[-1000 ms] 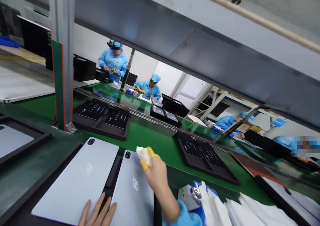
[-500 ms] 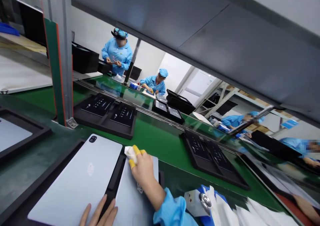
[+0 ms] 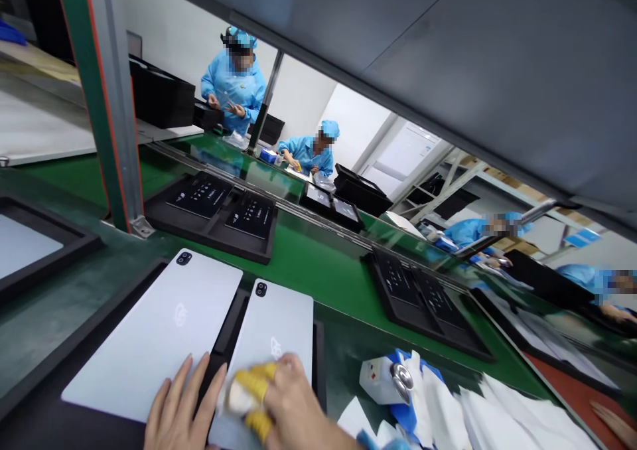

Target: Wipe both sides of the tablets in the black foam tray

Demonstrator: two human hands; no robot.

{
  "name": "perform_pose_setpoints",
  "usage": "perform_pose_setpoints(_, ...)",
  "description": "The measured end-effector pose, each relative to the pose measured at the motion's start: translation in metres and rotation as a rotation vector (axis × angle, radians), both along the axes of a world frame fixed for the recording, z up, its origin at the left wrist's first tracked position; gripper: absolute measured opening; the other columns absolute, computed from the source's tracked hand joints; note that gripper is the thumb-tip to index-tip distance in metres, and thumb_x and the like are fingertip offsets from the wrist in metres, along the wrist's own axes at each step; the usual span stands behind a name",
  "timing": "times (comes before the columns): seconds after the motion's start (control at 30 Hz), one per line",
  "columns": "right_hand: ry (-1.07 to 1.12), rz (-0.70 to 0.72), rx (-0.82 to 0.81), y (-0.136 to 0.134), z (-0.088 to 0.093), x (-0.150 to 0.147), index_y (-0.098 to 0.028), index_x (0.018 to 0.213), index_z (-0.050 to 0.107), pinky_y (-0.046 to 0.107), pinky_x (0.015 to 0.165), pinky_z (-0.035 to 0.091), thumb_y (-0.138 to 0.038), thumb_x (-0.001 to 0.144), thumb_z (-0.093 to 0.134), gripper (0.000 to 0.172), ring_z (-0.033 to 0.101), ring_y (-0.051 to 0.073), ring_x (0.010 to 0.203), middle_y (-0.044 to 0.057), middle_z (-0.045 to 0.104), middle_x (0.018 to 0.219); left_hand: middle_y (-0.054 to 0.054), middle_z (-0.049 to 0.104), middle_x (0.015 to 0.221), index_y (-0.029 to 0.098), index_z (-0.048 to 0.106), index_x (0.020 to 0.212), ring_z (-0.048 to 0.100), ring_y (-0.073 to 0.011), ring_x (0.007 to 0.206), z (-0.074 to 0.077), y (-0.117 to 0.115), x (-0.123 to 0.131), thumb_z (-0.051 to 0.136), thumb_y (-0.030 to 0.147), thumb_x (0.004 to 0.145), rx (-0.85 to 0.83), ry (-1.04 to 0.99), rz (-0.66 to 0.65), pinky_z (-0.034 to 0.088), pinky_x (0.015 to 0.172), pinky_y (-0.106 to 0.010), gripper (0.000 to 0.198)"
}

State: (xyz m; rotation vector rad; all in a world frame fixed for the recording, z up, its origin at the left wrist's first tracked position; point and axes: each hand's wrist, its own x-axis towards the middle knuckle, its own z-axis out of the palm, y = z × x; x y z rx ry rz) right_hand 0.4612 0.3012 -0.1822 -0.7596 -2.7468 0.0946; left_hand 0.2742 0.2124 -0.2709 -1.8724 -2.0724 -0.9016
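Two silver-blue tablets lie back up, side by side, in a black tray (image 3: 318, 370). My left hand (image 3: 185, 407) rests with fingers spread over the lower right corner of the left tablet (image 3: 149, 344) and the tray's divider. On the lower part of the right tablet (image 3: 279, 314), my right hand (image 3: 286, 403) presses a white wiping cloth (image 3: 239, 397). Yellow finger cots cover several of its fingertips, and the hand is partly blurred. Both tablets show a camera bump at the upper corner and a pale logo.
Black trays with dark printed cards (image 3: 202, 194) sit on the green conveyor (image 3: 308, 251). A pump bottle (image 3: 381, 378) and white cloths (image 3: 502, 410) lie at right. A metal post (image 3: 119, 138) stands left, below an overhead shelf (image 3: 398, 58). Co-workers in blue (image 3: 233, 85) work beyond.
My right hand has moved down the right tablet with the cloth, uncovering its camera corner. My left hand sits slightly higher, its fingers showing more. The view has shifted a little.
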Motion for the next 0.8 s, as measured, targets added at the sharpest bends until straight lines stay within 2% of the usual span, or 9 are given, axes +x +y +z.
perform_pose_setpoints(0.13, -0.106, -0.524, 0.047, 0.066, 0.034, -0.004, -0.017, 0.130, 0.060, 0.043, 0.094, 0.036, -0.022, 0.087, 0.065, 0.044, 0.056, 0.028, 0.105, 0.013, 0.064, 0.113, 0.012, 0.045, 0.147, 0.042, 0.055, 0.129, 0.027, -0.0099, 0.145, 0.013, -0.005, 0.000, 0.090, 0.051, 0.040, -0.043, -0.038, -0.016, -0.014, 0.130, -0.015, 0.096)
perform_pose_setpoints(0.2, -0.087, -0.616, 0.068, 0.079, 0.041, -0.005, -0.013, 0.125, 0.063, 0.045, 0.095, 0.036, -0.024, 0.088, 0.066, 0.039, 0.055, 0.030, 0.108, 0.016, 0.063, 0.114, 0.013, 0.043, 0.148, 0.041, 0.056, 0.129, 0.025, -0.0089, 0.146, 0.016, -0.007, 0.000, 0.090, 0.046, 0.042, -0.057, -0.047, -0.018, -0.014, 0.129, -0.014, 0.093)
perform_pose_setpoints(0.33, 0.050, -0.299, 0.098, 0.019, 0.018, 0.002, -0.019, 0.136, 0.053, 0.042, 0.089, 0.038, -0.019, 0.084, 0.063, 0.053, 0.056, 0.027, 0.100, 0.012, 0.062, 0.116, 0.014, 0.043, 0.148, 0.039, 0.054, 0.131, 0.025, -0.0091, 0.145, 0.017, -0.009, -0.001, 0.084, 0.048, 0.053, -0.066, -0.060, -0.051, -0.015, 0.130, -0.016, 0.084)
perform_pose_setpoints(0.43, 0.110, -0.011, 0.124, -0.041, -0.006, 0.020, -0.022, 0.138, 0.048, 0.038, 0.085, 0.038, -0.024, 0.091, 0.058, 0.049, 0.058, 0.022, 0.094, 0.008, 0.063, 0.111, 0.014, 0.047, 0.145, 0.035, 0.053, 0.134, 0.027, -0.0087, 0.144, 0.015, -0.008, -0.002, 0.057, 0.057, 0.077, -0.009, -0.057, -0.119, -0.015, 0.131, -0.020, 0.062)
perform_pose_setpoints(0.5, 0.101, 0.023, 0.143, -0.050, -0.012, 0.036, -0.023, 0.138, 0.048, 0.037, 0.084, 0.038, -0.028, 0.094, 0.056, 0.045, 0.058, 0.020, 0.094, 0.006, 0.064, 0.110, 0.012, 0.052, 0.141, 0.033, 0.050, 0.136, 0.030, -0.0073, 0.141, 0.013, -0.007, -0.004, 0.043, 0.056, 0.084, 0.042, -0.019, -0.164, -0.014, 0.132, -0.022, 0.057)
perform_pose_setpoints(0.57, 0.112, -0.132, 0.175, -0.028, -0.008, 0.049, -0.021, 0.137, 0.050, 0.038, 0.086, 0.038, -0.027, 0.093, 0.055, 0.044, 0.058, 0.022, 0.098, 0.008, 0.063, 0.111, 0.011, 0.056, 0.137, 0.032, 0.046, 0.140, 0.032, -0.0067, 0.140, 0.012, -0.006, -0.007, 0.044, 0.047, 0.086, 0.071, 0.073, -0.211, -0.016, 0.131, -0.025, 0.056)
perform_pose_setpoints(0.63, 0.112, -0.413, 0.213, 0.011, 0.003, 0.050, -0.017, 0.135, 0.053, 0.041, 0.087, 0.040, -0.025, 0.090, 0.058, 0.047, 0.057, 0.027, 0.101, 0.013, 0.062, 0.110, 0.011, 0.057, 0.135, 0.033, 0.041, 0.142, 0.032, -0.0057, 0.139, 0.010, -0.004, -0.010, 0.045, 0.034, 0.086, 0.064, 0.136, -0.215, -0.017, 0.132, -0.028, 0.057)
perform_pose_setpoints(0.73, 0.005, -0.787, 0.148, 0.066, 0.024, 0.022, -0.012, 0.135, 0.055, 0.042, 0.091, 0.041, -0.023, 0.089, 0.063, 0.048, 0.057, 0.030, 0.106, 0.017, 0.062, 0.112, 0.014, 0.058, 0.133, 0.034, 0.035, 0.145, 0.031, -0.0044, 0.139, 0.006, -0.002, -0.013, 0.046, 0.023, 0.084, 0.063, 0.142, -0.199, -0.018, 0.132, -0.029, 0.063)
perform_pose_setpoints(0.8, -0.047, -0.832, 0.088, 0.084, 0.036, -0.010, -0.013, 0.129, 0.060, 0.041, 0.091, 0.041, -0.026, 0.091, 0.062, 0.040, 0.057, 0.030, 0.106, 0.017, 0.062, 0.113, 0.014, 0.057, 0.135, 0.033, 0.030, 0.148, 0.032, -0.0057, 0.139, 0.003, -0.001, -0.013, 0.049, 0.022, 0.082, 0.089, 0.171, -0.214, -0.018, 0.132, -0.030, 0.069)
